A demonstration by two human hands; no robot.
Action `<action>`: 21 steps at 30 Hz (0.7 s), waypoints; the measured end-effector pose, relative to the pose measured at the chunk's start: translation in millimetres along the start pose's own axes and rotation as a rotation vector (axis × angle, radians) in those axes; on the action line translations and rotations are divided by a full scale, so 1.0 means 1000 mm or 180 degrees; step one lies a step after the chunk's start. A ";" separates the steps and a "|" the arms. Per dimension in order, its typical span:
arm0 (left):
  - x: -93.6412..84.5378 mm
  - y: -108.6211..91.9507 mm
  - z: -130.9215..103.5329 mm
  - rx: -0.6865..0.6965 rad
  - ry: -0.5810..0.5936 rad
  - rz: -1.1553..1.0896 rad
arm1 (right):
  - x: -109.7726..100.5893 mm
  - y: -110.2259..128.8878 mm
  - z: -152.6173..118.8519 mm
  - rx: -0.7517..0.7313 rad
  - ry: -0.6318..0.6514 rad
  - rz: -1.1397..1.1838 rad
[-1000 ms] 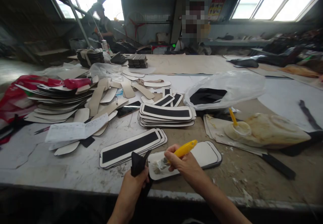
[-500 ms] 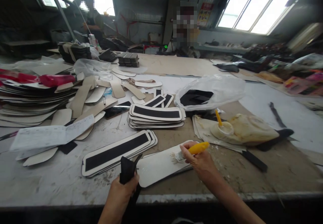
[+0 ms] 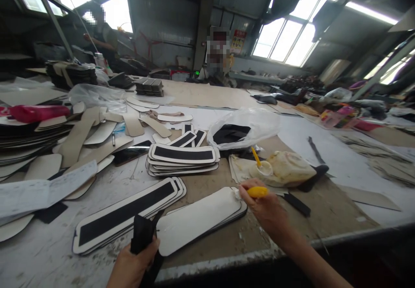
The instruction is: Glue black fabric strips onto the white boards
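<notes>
My left hand [image 3: 138, 257] is closed around folded black strips [image 3: 142, 235] near the table's front edge. In my right hand [image 3: 264, 206] is a brush with a yellow handle [image 3: 257, 192]; its bristles are mostly hidden at the right end of a plain white panel [image 3: 197, 221]. That panel lies on top of a small stack, slanting up to the right. Left of it rests a stack of white panels with black centres [image 3: 126, 214]. Behind lies a taller stack of similar, shorter panels [image 3: 183, 153].
A glue-stained cup [image 3: 265, 168] holding a yellow stick sits beside a yellowed bag [image 3: 290, 167]. Clear plastic with black pieces [image 3: 231, 133] lies behind. Loose panels and paper [image 3: 48, 191] cover the left. Two people are in the background.
The brush in my right hand has moved along the white panel to its far right end. The view has turned to the right and slightly up. My left hand still holds the black strips.
</notes>
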State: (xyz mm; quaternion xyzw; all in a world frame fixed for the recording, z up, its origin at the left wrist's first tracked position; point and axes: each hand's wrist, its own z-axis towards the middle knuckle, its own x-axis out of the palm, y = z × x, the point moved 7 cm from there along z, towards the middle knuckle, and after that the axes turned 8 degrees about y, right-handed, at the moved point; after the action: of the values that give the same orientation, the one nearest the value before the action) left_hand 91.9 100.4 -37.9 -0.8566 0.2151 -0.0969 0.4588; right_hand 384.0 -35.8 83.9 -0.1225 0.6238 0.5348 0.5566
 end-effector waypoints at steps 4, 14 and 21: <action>-0.020 -0.030 -0.017 0.0304 -0.0441 0.0373 | -0.020 0.033 -0.010 -0.0305 -0.0066 0.0117; 0.009 -0.035 -0.069 0.0133 0.1186 -0.1578 | 0.083 0.130 -0.045 -0.0926 0.1928 0.1761; 0.018 -0.024 -0.069 -0.0131 0.1294 -0.2080 | 0.105 0.152 -0.061 -0.1100 0.2378 0.2210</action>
State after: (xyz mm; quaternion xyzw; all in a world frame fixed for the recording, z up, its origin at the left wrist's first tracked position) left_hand 89.5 52.7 20.4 -0.8524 0.0193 -0.4016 0.3344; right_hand 199.1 21.8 66.0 -0.1808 0.6861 0.7022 0.0590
